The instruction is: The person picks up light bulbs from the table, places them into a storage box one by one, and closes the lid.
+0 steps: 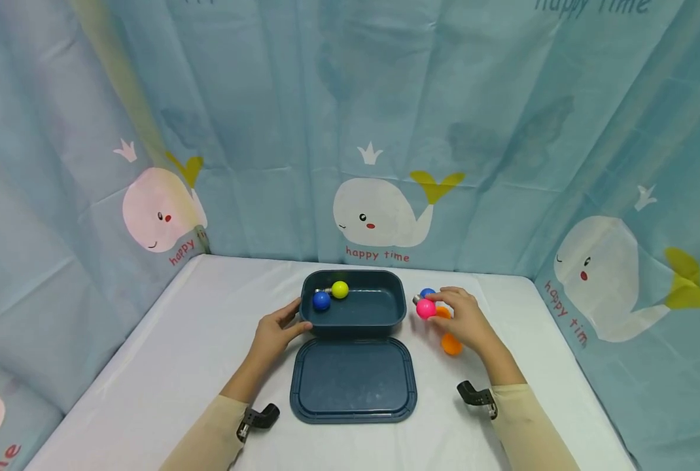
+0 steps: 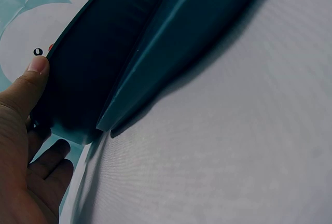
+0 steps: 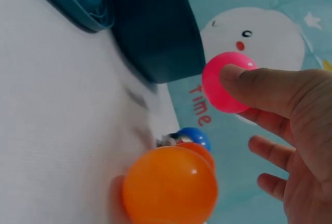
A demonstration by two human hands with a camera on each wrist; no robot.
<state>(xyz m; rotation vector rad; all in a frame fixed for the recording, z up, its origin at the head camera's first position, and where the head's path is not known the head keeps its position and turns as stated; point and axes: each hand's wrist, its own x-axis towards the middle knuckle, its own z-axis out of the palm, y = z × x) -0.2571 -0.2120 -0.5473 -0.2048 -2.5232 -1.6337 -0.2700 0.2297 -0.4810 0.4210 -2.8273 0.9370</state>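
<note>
White-covd tbl (image 1: 150,386): dk box (image 1: 376,302), lid (image 1: 353,378), orange balls (image 1: 452,344), blue ball (image 1: 427,292).

I see soft, even light over the table, seeming to fall from above. In the head view the white cloth (image 1: 150,386) is brightest, the curtain (image 1: 256,98) is gently lit along its folds, and faint shadow lies beside the right sleeve (image 1: 532,425). Both wrist views are dimmer and greyer. In the left one the box (image 2: 93,63) goes almost black, the left hand (image 2: 14,151) is shaded, shadow edges the lid (image 2: 171,47), and fine ripples pattern the cloth. In the right one, small glints mark the pink ball (image 3: 213,86) and orange ball (image 3: 168,187), with blurred shadows on the cloth.
</note>
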